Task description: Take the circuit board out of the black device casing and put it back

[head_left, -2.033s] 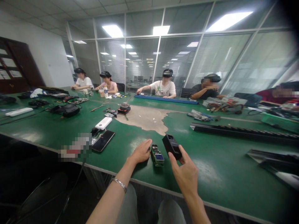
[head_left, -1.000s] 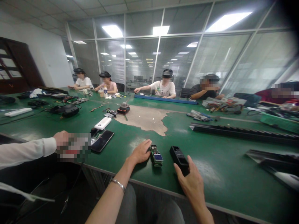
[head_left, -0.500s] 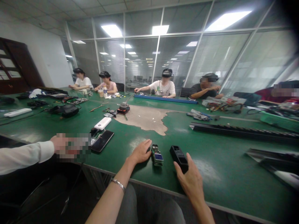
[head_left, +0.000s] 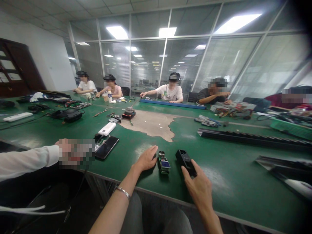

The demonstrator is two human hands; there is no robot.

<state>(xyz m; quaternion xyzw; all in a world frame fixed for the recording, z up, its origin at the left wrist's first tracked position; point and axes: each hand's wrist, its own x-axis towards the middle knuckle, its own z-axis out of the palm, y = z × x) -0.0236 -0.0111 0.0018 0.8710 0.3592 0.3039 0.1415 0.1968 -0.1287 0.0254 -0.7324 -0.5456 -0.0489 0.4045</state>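
Observation:
My left hand (head_left: 147, 159) rests on the green table (head_left: 156, 180), fingers together and curled over something dark that I cannot make out. Just right of its fingertips lies a stacked green circuit board (head_left: 163, 162) with a small blue screen, touched by neither hand visibly. My right hand (head_left: 198, 182) grips the lower end of a black rectangular case (head_left: 183, 157), thumb on the left side and fingers on the right. Openings show in the case's upper face.
At left, a co-worker's sleeved arm (head_left: 31, 161) reaches near a black phone (head_left: 106, 148) and a white power bank (head_left: 107, 129). Beyond lies a brown bare patch (head_left: 151, 123). Black rails (head_left: 251, 138) lie at right. Several people sit across the table.
My right hand's fingers have closed in around the black case, and the case has shifted slightly left and away from me. My left hand has hardly moved.

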